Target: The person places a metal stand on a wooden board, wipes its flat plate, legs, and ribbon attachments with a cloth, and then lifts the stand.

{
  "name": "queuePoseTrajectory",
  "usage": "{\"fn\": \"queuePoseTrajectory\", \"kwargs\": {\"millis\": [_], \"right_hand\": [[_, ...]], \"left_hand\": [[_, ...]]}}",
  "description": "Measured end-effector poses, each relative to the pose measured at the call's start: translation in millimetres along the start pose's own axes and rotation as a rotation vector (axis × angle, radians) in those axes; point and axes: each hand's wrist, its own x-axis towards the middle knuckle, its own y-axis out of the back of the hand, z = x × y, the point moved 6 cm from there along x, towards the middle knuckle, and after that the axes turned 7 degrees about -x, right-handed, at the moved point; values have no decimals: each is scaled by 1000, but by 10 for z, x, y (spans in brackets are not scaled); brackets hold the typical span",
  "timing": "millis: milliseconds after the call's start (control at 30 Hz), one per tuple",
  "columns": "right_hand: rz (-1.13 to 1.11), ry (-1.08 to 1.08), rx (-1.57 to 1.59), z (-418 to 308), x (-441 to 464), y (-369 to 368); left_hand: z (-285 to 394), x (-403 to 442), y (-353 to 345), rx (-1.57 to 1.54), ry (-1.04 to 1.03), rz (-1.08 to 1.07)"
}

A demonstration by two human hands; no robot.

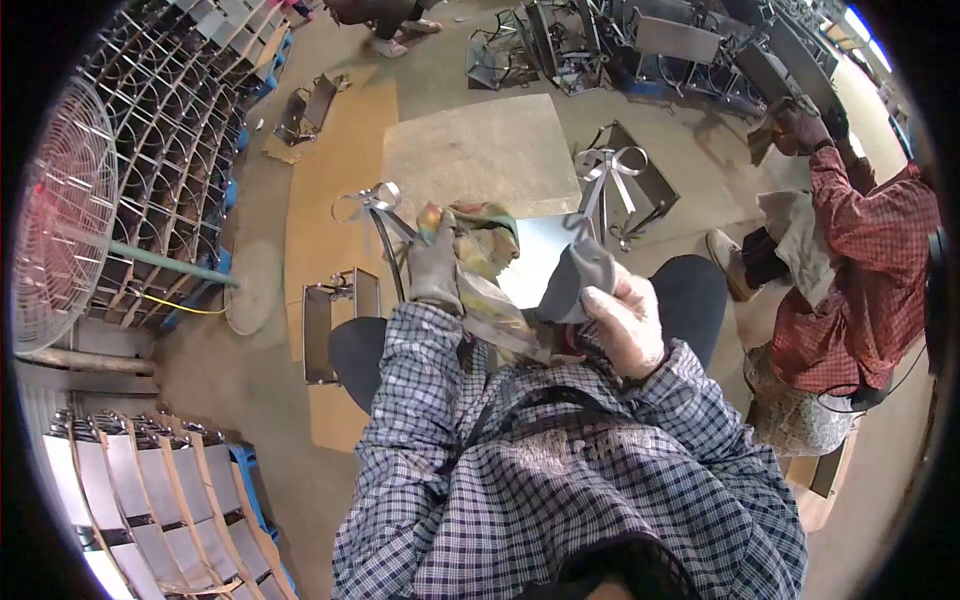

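My left hand [435, 268], in a grey glove, is closed on a multicoloured cloth [485, 245] that hangs down toward my lap. Bare of any glove, my right hand [628, 318] grips a loose grey glove [580, 280] by its edge. Between the two hands lies a shiny metal sheet [538, 255], beside a large brown board [480, 150]. Curled metal strips [378, 203] stand left of the board, and more metal strips [610, 165] stand on its right.
A fan [65, 215] and stacked racks [150, 130] are at the left. Metal frames [675, 40] lie at the back. A co-worker in a red checked shirt [860, 260] sits at the right. A metal tray [640, 180] lies near my right knee.
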Motion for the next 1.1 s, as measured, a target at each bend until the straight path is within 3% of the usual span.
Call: {"fn": "queuePoseTrajectory", "kwargs": {"millis": [33,67,100,167,200,233,300,367,433,467,500,600,633,667,733,767,833,933,1000,1067,1100], "right_hand": [[-64,-62,134,-209,1,-77],[-96,-34,-45,-397,45,-90],[-181,127,-327,-434,115,-65],[-251,118,-492,-252,118,-7],[-228,-51,-373,-65,84,36],[-201,-216,-252,81,52,66],[-202,-221,-213,121,69,65],[-192,-284,-143,156,99,24],[-273,-265,-392,151,195,44],[-335,-79,-632,85,241,-22],[-228,-368,-442,215,235,5],[-274,-310,-420,167,298,-49],[-285,-265,-361,139,308,-78],[-299,-221,-301,111,315,-108],[-274,-602,-86,277,286,-140],[-247,-531,-15,362,286,-179],[-289,-135,-313,364,355,-170],[-418,-157,-381,423,231,-75],[-323,-225,-303,737,89,37],[-280,-356,-152,526,79,-24],[-271,-439,-56,287,109,-121]], "left_hand": [[38,54,44,141,-25,56],[-50,179,79,257,-44,80],[-130,217,94,374,-61,103],[6,13,65,462,-44,93],[165,-130,51,507,-39,87],[373,-374,5,331,-141,40],[493,-587,64,307,-271,70],[147,-368,233,566,-494,135],[229,-472,223,421,-538,20],[242,-570,220,348,-558,-36],[183,-639,265,324,-500,39],[616,-1062,246,255,-648,146],[625,-1151,208,93,-644,112],[653,-1221,67,159,-632,-18],[736,-1356,-207,281,-611,-266],[718,-1377,-299,320,-452,-290],[628,-1411,-427,390,-134,-342],[528,-1290,-456,482,-358,-279],[456,-1310,-486,254,-227,-280],[440,-1344,-490,77,-32,-292],[372,-1332,-447,68,-52,-247]]}}
